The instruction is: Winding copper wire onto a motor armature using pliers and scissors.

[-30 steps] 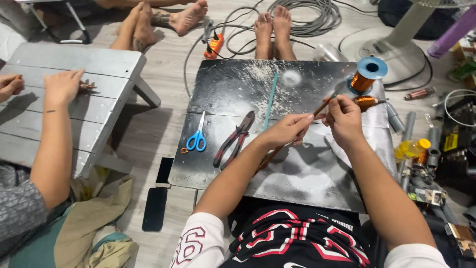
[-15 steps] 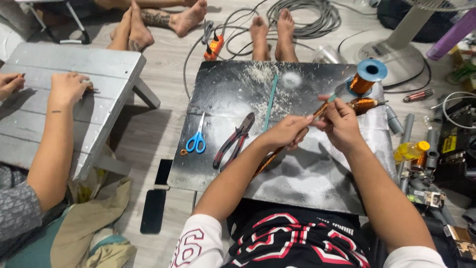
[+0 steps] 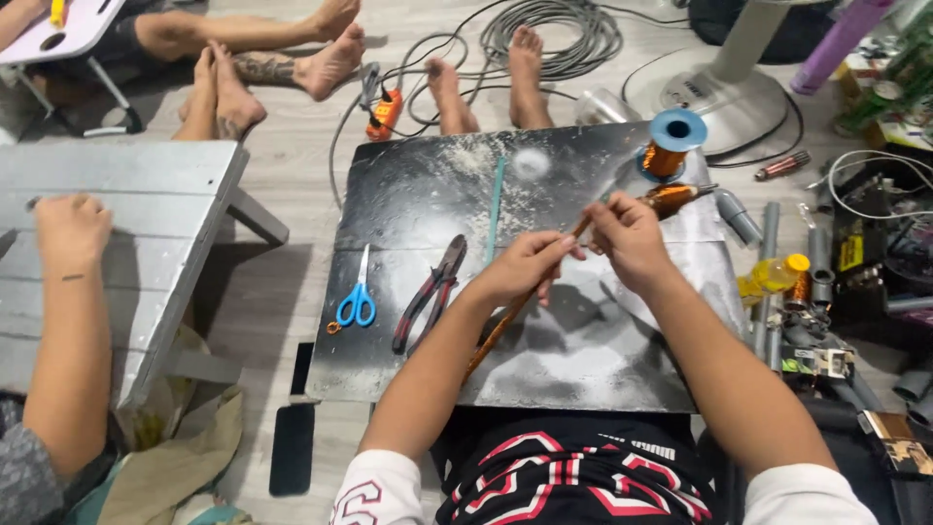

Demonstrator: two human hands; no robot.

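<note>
The dark counter [image 3: 583, 360] lies on the floor [image 3: 282, 282], dusted white, with a grey bench [image 3: 146, 194] to its left. On it lie pliers [image 3: 428, 292] and scissors [image 3: 358, 301]; a wire spool [image 3: 671, 146] stands at the far edge. A copper rod [image 3: 505, 326] slants across, pinched by left hand [image 3: 520, 272] and right hand [image 3: 627, 238], fingers closed round it. Its far tip is hard to make out.

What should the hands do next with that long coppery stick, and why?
Probably pull the strand a little tighter along the copper-wound rod. The left hand grips the rod's middle, the right hand pinches near its upper end, and the copper wire spool stands just beyond on the dark board, so more wire looks ready to feed.
</note>
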